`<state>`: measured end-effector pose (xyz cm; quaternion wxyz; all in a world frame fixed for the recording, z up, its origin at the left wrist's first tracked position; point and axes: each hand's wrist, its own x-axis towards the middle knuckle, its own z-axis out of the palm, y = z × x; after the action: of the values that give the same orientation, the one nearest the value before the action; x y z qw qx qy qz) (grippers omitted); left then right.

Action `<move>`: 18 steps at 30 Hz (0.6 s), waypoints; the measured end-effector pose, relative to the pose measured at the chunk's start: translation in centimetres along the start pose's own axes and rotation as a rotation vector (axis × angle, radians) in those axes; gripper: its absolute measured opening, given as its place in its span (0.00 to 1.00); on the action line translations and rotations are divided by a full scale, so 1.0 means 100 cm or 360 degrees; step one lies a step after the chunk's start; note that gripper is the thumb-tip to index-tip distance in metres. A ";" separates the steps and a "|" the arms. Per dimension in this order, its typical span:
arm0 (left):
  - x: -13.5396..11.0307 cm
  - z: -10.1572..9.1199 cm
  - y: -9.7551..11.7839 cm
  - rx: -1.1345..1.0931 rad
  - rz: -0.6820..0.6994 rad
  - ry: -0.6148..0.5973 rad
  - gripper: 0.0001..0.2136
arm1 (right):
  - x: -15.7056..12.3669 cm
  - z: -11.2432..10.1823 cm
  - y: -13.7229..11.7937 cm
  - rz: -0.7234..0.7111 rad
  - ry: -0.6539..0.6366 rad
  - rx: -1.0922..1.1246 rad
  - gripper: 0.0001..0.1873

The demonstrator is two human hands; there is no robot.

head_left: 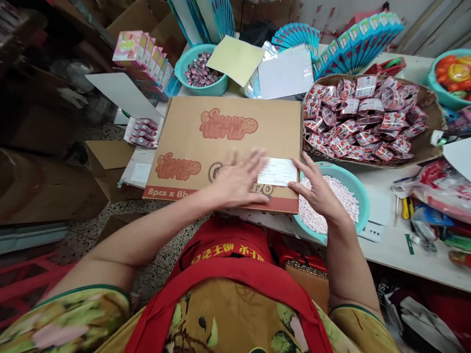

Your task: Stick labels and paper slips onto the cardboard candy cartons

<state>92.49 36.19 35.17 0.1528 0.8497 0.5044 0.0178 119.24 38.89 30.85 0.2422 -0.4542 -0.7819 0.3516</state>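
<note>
A flat brown cardboard box (230, 147) printed "Sugar World" lies across the table in front of me. A white label (277, 171) with printed text sits on its right part. My left hand (239, 181) lies palm down on the box just left of the label, fingers spread and slightly blurred. At the label's right edge, my right hand (316, 189) rests with thumb and a finger apart, touching the box's edge; its palm is over a turquoise basin (362, 196) of small pale pink candies (340, 196).
Wrapped red-and-white rolls fill an open carton (430, 139) at right. Behind the box stand a turquoise bowl (206, 88) of small pink-and-dark pieces, a yellow sheet (235, 60) and fanned blue packets (358, 44). Pink boxes (130, 46) stand at back left. Tools and bags lie far right.
</note>
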 end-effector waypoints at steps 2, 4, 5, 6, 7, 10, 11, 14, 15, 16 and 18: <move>-0.009 -0.008 -0.013 0.0020 -0.0221 0.0024 0.50 | -0.006 -0.007 0.010 0.0093 -0.0046 0.0013 0.42; -0.010 -0.008 -0.008 0.0022 -0.0265 0.0040 0.51 | -0.003 -0.008 0.015 0.0092 0.0062 0.0016 0.44; -0.008 -0.005 0.001 0.0020 -0.0202 0.0026 0.50 | 0.002 -0.006 0.016 0.0060 0.0127 0.0004 0.43; -0.004 -0.001 0.012 0.0020 -0.0106 -0.0001 0.50 | 0.008 -0.001 0.016 0.0025 0.0185 -0.0020 0.42; -0.001 0.004 0.021 0.0022 -0.0017 -0.0029 0.49 | 0.014 0.005 0.015 -0.0007 0.0215 -0.0052 0.40; -0.007 0.007 0.016 0.0031 -0.0057 -0.0061 0.47 | 0.029 0.023 0.014 -0.0049 0.0150 -0.0120 0.36; -0.018 0.002 0.001 0.0030 -0.0195 -0.0045 0.47 | 0.031 0.027 0.014 -0.0039 0.0130 -0.0104 0.36; -0.074 -0.023 -0.069 -0.0017 -0.0840 0.0196 0.45 | 0.032 0.033 0.012 0.0094 0.0211 0.0190 0.47; -0.095 -0.031 -0.094 -0.0068 -0.1064 0.0341 0.45 | 0.033 0.035 0.010 0.0200 0.0280 0.0368 0.53; -0.115 -0.037 -0.116 -0.0166 -0.1252 0.0486 0.46 | 0.033 0.038 0.008 0.0334 0.0353 0.0563 0.58; -0.144 -0.038 -0.150 -0.0602 -0.1434 0.0636 0.47 | 0.036 0.044 0.002 0.0621 0.0488 0.0911 0.56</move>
<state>71.93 31.40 36.39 0.1968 0.4864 0.8268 0.2026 114.55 40.64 28.12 0.4020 -0.5559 -0.5056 0.5232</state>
